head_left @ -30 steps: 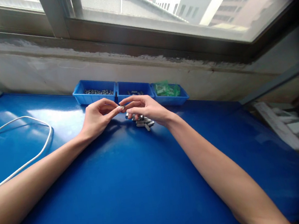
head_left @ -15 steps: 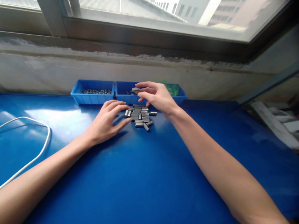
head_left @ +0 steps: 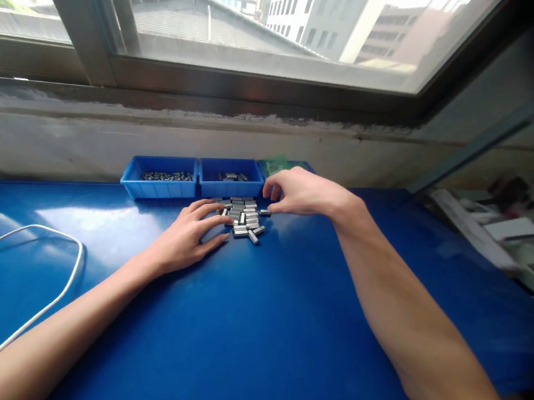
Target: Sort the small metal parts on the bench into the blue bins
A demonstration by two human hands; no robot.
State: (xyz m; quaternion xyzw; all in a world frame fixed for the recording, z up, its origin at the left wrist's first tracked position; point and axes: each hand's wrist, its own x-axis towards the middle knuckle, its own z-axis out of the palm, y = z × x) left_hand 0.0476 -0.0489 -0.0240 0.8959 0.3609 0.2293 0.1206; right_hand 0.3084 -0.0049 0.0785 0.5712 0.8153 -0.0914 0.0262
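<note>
A pile of short, shiny grey metal bars [head_left: 244,212] lies on the blue table in front of the bins. My left hand [head_left: 193,232] rests open at the pile's left side, fingers spread, the tips at its edge. To the right of the pile, my right hand [head_left: 295,193] is open, its thumb and bent forefinger apart. One loose metal bar [head_left: 265,212] lies right by its thumb tip; I cannot tell whether they touch. Several similar bars lie in the middle blue bin [head_left: 232,185] just behind the pile.
The left blue bin [head_left: 161,187] holds many small dark metal parts. A right bin with something green [head_left: 275,163] in it is partly behind my right hand. A white cable [head_left: 77,262] curves over the blue table [head_left: 265,343]. Window and wall stand behind.
My right hand has come down from above the middle bin to the loose bar beside the pile. The bar it held is no longer between its fingers. My left hand stays beside the pile.
</note>
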